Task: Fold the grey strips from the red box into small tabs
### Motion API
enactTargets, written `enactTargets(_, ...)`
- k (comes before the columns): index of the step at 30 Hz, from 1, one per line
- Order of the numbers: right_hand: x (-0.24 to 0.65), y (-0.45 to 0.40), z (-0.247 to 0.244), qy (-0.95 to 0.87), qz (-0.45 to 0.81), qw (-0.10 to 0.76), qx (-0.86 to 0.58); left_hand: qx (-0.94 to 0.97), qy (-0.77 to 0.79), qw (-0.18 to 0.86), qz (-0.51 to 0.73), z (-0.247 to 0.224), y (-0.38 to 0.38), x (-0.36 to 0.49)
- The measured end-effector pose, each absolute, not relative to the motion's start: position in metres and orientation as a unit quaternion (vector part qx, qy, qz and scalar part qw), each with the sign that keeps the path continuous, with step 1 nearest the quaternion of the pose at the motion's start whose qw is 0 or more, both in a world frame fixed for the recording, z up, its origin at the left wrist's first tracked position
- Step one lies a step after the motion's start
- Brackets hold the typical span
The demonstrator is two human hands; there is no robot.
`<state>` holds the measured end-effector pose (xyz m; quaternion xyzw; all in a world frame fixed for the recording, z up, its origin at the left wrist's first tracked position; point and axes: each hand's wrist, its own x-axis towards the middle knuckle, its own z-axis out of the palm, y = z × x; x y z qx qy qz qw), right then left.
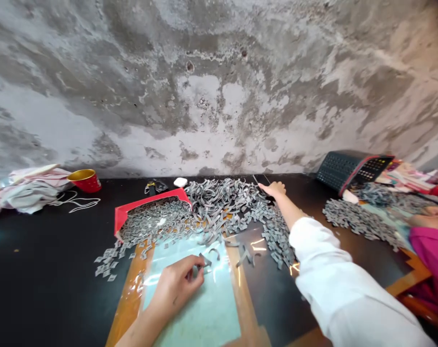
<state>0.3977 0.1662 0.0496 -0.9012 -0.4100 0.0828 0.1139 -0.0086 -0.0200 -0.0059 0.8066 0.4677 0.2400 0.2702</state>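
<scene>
My left hand (181,282) is over the pale green mat (212,308), thumb and fingertips pinched on a small grey strip (205,260). Just beyond the fingertips lies a curved grey strip (214,252). My right hand (275,189) reaches to the back right of a large heap of grey strips (222,202), its fingers apart; I see nothing held in it. Close to its fingertips is a thin dark stick-like object (255,179). Left of the heap, a red-edged tray (152,198) lies with small grey pieces (157,217) in it and spilling out.
A red cup (85,181) and crumpled cloths (38,188) stand at the left. A white case (180,182) lies at the back. On the right are a tipped black basket (335,171), another grey pile (360,221) and a co-worker's pink sleeve (431,250). A rough wall (204,96) rises behind.
</scene>
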Motion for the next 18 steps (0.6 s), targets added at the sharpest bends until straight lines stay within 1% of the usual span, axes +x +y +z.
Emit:
enactTargets(6, 0.411, 0.194, 0.023, -0.375, 0.085, 0.127, -0.914, 0.8, 0.482, 0.268, 0.236, -0.005, -0.018, -0.009)
enactTargets(11, 0.419, 0.206, 0.01, -0.366, 0.091, 0.158, -0.913, 0.793, 0.49, 0.277, 0.234, -0.007, -0.017, -0.009)
enactTargets(15, 0.432, 0.21, 0.008, -0.372, 0.127, 0.195, -0.899, 0.785, 0.494, 0.286, 0.239, -0.012, -0.017, -0.009)
enactTargets(18, 0.451, 0.209, 0.011, -0.394, 0.182, 0.236, -0.869, 0.777, 0.503, 0.289, 0.244, -0.016, -0.016, -0.011)
